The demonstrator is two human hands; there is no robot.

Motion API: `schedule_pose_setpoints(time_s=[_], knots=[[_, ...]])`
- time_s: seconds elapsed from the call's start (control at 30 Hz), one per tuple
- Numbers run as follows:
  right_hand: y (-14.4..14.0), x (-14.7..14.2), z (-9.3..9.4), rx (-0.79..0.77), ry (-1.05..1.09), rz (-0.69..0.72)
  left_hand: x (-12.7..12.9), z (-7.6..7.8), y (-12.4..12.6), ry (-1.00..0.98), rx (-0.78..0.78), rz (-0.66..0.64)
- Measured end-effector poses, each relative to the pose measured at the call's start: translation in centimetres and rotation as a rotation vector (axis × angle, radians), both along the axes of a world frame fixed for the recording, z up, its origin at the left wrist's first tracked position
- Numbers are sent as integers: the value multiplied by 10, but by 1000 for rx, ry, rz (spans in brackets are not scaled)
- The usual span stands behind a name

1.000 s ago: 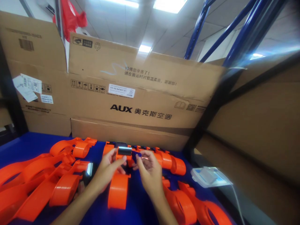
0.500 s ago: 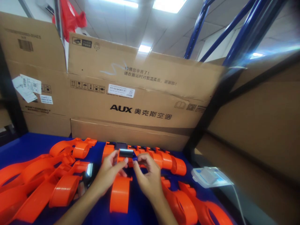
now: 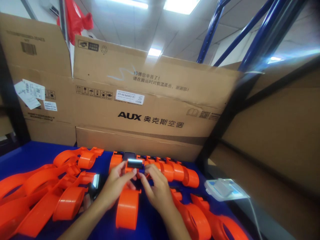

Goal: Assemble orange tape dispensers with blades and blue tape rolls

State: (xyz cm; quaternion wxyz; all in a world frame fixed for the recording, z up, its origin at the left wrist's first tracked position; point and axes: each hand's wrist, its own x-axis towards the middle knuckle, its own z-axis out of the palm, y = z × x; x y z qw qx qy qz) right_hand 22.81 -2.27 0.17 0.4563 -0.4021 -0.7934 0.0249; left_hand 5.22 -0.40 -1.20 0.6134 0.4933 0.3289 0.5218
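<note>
An orange tape dispenser [image 3: 127, 208] is held in front of me, its round hub hanging below my hands. At its top end sits a dark roller bar [image 3: 135, 163] with a toothed metal edge. My left hand [image 3: 116, 183] is closed around the left side of this head, thumb on the front. My right hand [image 3: 156, 186] pinches at the right end of the head with thumb and forefinger. A small dark blue patch shows there; I cannot tell whether it is a part or the table. The far fingers are partly hidden.
Several orange dispensers [image 3: 68, 203] lie on the blue table [image 3: 22, 150] at left, with a dark blade piece [image 3: 95, 183] beside them. A row of them [image 3: 172, 170] stands behind my hands, others [image 3: 197, 216] lie right. A clear plastic case [image 3: 226, 190] and cardboard [image 3: 150, 110] border the table.
My right fingers have shifted slightly left and down along the end of the head, and the blue patch there shows less. The dispenser's hub has swung down a little. My left hand keeps its grip.
</note>
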Motion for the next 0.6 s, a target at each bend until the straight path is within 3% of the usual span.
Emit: schedule_pose_setpoints(time_s=[0.3, 0.6], knots=[[-3, 0, 7, -7, -79, -22, 0, -1, 0, -19, -18, -18], [-8, 0, 12, -53, 10, 13, 1, 6, -4, -40, -40, -28]])
